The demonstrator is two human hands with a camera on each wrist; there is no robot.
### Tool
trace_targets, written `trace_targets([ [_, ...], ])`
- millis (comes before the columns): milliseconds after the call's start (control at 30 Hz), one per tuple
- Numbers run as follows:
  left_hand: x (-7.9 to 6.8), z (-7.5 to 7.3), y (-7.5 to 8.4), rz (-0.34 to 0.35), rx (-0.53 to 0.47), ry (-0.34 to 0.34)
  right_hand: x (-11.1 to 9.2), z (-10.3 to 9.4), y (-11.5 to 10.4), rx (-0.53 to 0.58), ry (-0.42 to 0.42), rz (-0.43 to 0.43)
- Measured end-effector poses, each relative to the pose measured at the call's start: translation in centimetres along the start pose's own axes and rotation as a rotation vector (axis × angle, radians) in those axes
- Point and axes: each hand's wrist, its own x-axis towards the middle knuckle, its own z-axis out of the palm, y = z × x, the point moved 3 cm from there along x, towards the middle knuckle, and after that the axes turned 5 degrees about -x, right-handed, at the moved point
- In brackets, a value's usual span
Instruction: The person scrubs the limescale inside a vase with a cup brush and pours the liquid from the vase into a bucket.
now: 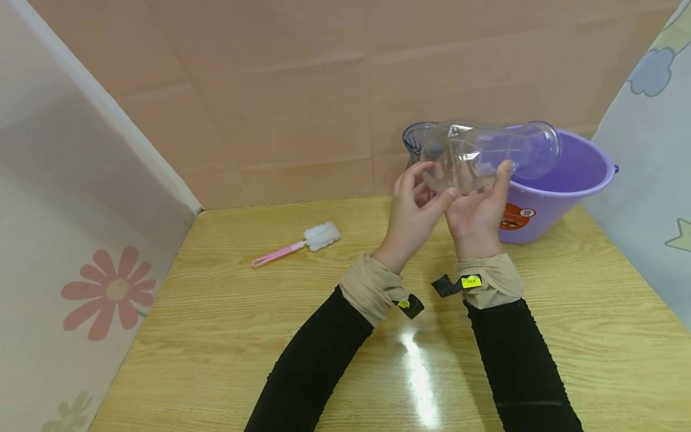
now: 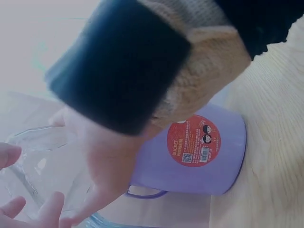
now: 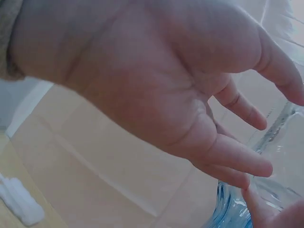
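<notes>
A clear glass vase (image 1: 465,153) lies sideways in the air between both hands, its flared mouth pointing right over the bucket. My left hand (image 1: 412,211) holds its base end, thumb in front and fingers behind. Palm up, my right hand (image 1: 476,216) supports it from below, the thumb raised along the near side; in the right wrist view, its fingers (image 3: 237,154) curve around the glass. Behind the clear vase's base stands a blue-tinted glass vase (image 1: 414,139), mostly hidden by the clear vase and my left hand.
A purple bucket (image 1: 545,210) with a red round label stands at the back right, close behind my right hand. A sponge brush (image 1: 321,236) with a pink handle lies on the wooden table (image 1: 216,336). Patterned panels flank both sides, with a beige covering at the back.
</notes>
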Motion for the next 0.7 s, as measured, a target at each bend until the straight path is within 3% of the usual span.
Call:
trace_targets([
  [167, 0.0, -0.4, -0.9, -0.117, -0.174, 0.010, -0.5, -0.1, 0.4, -0.306, 0.012, -0.111],
  [300, -0.2, -1.1, -1.5, -0.211, -0.287, 0.034, -0.7, -0.2, 0.8, -0.452, -0.016, -0.229],
  [500, -1.0, -2.4, -2.1, -0.249, -0.349, 0.045, -1.0, -0.6, 1.3, -0.490, -0.029, -0.263],
  [700, -1.6, -3.8, -2.8, -0.247, -0.332, -0.032, -1.6, -1.3, 2.0, -0.575, 0.003, -0.284],
])
